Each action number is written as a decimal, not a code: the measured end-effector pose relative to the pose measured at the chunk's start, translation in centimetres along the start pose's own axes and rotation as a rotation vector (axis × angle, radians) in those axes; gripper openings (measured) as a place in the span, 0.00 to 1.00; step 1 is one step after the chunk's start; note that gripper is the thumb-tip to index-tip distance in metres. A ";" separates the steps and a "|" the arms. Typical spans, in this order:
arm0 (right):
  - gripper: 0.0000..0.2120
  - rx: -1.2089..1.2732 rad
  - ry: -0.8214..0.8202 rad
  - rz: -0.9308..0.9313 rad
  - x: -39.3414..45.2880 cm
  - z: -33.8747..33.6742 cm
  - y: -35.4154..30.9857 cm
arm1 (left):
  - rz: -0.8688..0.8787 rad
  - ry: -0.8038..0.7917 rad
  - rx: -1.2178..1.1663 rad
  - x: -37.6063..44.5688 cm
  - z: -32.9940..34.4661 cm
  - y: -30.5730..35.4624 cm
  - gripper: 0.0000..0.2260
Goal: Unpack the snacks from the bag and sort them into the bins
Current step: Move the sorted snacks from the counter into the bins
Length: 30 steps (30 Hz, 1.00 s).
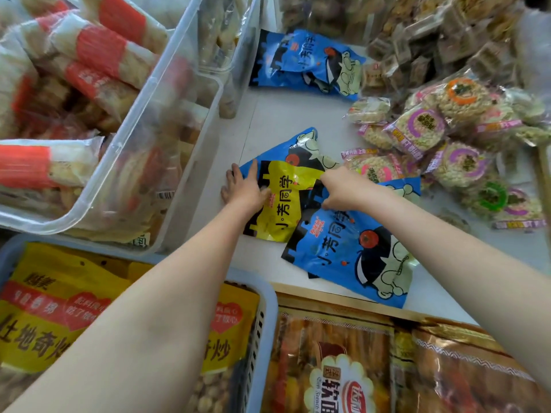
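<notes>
Nearest the camera, a blue basket at lower left is filled with yellow nut bags, and beside it on the right a wooden tray is packed with orange bread packs; both are crossed by the person's forearms. Beyond their far edges a strip of white table is left bare, running away between the bins on the left and the snack heaps on the right. In that strip a blue packet is seen lying flat, its near corner just short of the tray's rim. A yellow packet is overlapped onto it and onto a second blue packet behind. The left hand is laid on the yellow packet's left edge with fingers spread and fairly straight. The right hand is curled over the packet's right edge; whether it is pinched cannot be told. To the left, a clear bin is loaded with red-banded snack bags, and a second clear bin behind it holds pale packs. To the right, round rice cakes are piled loose on the table. Farther back another blue packet lies flat, with small brown wrapped snacks heaped beyond it.
</notes>
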State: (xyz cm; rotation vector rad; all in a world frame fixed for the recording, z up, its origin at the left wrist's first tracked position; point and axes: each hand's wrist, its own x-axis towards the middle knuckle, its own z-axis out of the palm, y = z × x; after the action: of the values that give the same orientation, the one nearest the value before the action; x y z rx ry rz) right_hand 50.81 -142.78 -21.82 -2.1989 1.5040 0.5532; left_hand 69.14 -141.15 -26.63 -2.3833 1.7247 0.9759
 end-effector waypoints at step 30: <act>0.11 0.656 0.306 -0.149 -12.4 -8.1 1.7 | 0.680 0.460 -0.326 -16.3 -9.4 4.0 0.33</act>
State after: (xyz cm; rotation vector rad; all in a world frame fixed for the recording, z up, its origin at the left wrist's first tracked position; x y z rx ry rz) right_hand 45.75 -138.24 -8.58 -1.8861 1.3821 -0.3091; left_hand 67.00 -132.51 -9.54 -2.3632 2.8721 0.8410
